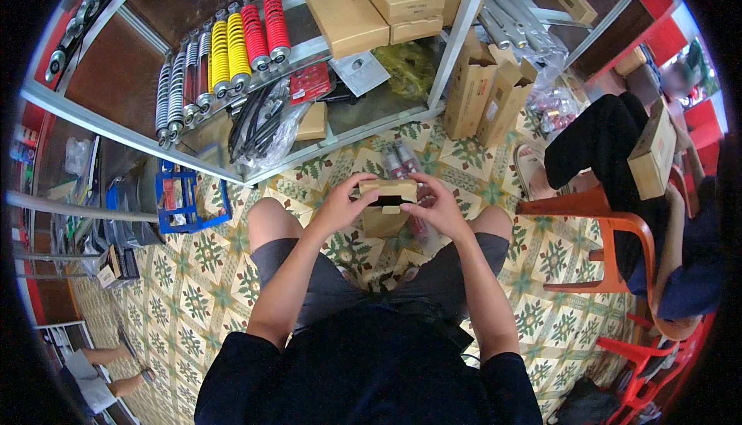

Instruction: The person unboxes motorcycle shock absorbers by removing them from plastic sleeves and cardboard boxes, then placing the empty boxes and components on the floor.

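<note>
A small upright cardboard box [385, 225] stands between my knees, its top open and the inside dark. My left hand [349, 205] grips the left side of its upper rim, with the thumb near the opening. On the opposite side, my right hand [436, 205] holds the rim and a flap between thumb and fingers. Behind the box, plastic-wrapped red-and-silver shock absorbers [401, 158] lie on the patterned tile floor. Another wrapped red piece [418, 229] shows beside the box, below my right hand. The box's contents cannot be seen.
A glass display case [342, 150] ahead holds a row of shock absorbers [229, 48] and flat cartons [342, 10]. Two tall cartons [470, 94] stand by its corner. At right, a person on an orange chair [615, 239] holds a box [654, 152]. A blue rack [188, 202] sits at left.
</note>
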Tool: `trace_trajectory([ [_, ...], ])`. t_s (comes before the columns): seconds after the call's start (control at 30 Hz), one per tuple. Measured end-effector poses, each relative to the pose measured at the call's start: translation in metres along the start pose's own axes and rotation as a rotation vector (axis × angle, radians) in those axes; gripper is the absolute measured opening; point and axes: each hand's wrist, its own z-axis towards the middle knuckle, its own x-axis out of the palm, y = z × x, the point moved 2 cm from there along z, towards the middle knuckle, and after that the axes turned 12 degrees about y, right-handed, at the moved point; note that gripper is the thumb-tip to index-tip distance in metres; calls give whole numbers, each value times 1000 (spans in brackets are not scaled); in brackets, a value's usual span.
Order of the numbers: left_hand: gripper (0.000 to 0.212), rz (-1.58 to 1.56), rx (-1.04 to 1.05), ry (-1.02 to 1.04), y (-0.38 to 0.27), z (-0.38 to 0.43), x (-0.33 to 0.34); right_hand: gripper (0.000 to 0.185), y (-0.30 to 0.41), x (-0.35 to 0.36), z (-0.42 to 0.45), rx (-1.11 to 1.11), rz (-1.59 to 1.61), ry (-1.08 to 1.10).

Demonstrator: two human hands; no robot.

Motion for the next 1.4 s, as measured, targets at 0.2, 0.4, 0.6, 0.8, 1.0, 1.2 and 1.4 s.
trace_trajectory([
  [0.2,61,184,95,-53,18,3,-7,54,-10,8,8,38,-30,48],
  [0.4,75,206,60,-7,9,-5,-10,41,-10,12,12,44,-21,45],
  [0.6,48,63,74,-114,55,-2,-6,20,-27,23,25,9,-70,-16],
  [0.8,52,-42,-194,-274,46,-17,-10,25,-22,34,41,-13,34,-70],
  [1.0,50,-288,-37,-564,45,-69,-81,26,-49,30,45,12,260,-75],
  [1.2,49,-244,-52,-742,28,-131,-188,28,-92,21,33,148,236,-114],
  [1.4,48,-457,-21,-680,91,-166,-278,29,-102,26,27,110,129,-119],
])
